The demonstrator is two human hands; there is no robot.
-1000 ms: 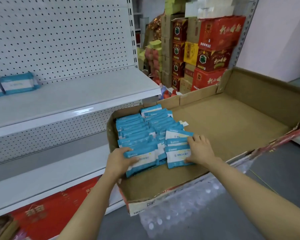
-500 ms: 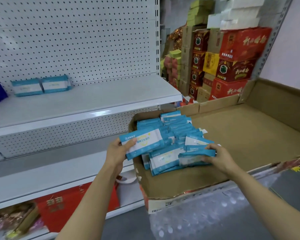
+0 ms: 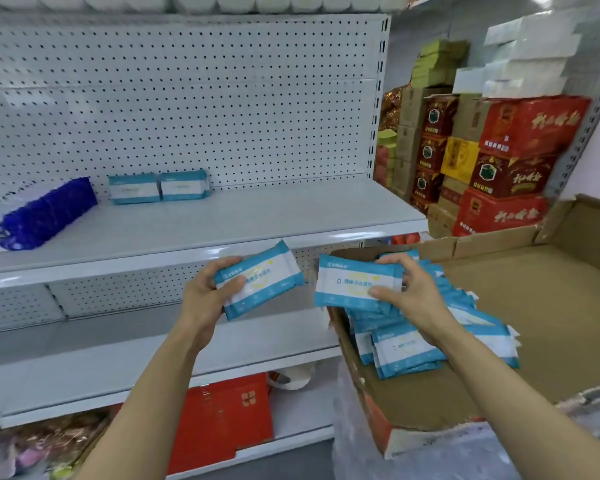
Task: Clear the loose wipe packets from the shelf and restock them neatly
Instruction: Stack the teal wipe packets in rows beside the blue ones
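My left hand grips a blue-and-white wipe packet in the air in front of the white shelf. My right hand grips a second wipe packet just above the left rim of the cardboard box. Several more packets lie piled in the box's left end. Two wipe packets stand side by side at the back of the shelf against the pegboard.
A dark blue package lies on the shelf's left part. Red and brown cartons are stacked behind the box at the right. A lower shelf runs under my arms, with a red carton beneath it.
Both hands have lifted a packet each out of the box and raised them toward the shelf. The view has tilted up and left.
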